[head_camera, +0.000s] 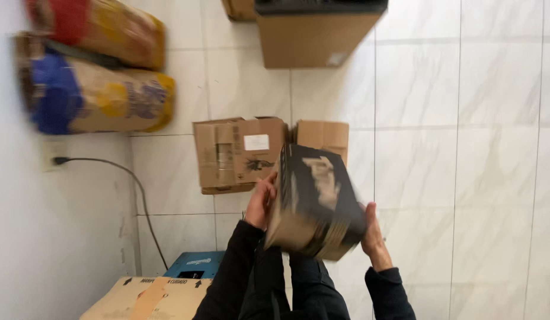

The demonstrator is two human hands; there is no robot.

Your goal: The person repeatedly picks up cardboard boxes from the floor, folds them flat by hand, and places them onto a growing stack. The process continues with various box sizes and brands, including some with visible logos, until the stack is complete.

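Both the left hand (260, 201) and right hand (374, 237) clasp opposite sides of a black, blurred cardboard box (313, 201), held tilted above the glossy tile floor (464, 178). Beyond it, a brown corrugated carton (236, 154) lies on the tiles, its contents hidden.

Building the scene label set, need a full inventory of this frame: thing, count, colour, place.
Dark box: 1, black and tan, blurred, held between both hands at centre.
Flattened cardboard boxes: about 2, brown, on the floor beyond the hands.
Large carton: 1, brown with dark top, top centre.
Sacks: 2, tan with blue, yellow and red print, stacked top left.
Cable: 1, black, plugged into the wall at left.
Blue case: 1, bottom left.
Cardboard box: 1, tan, bottom left.
Tiled floor: white.
Left hand: on the box's left side.
Right hand: on its right side.
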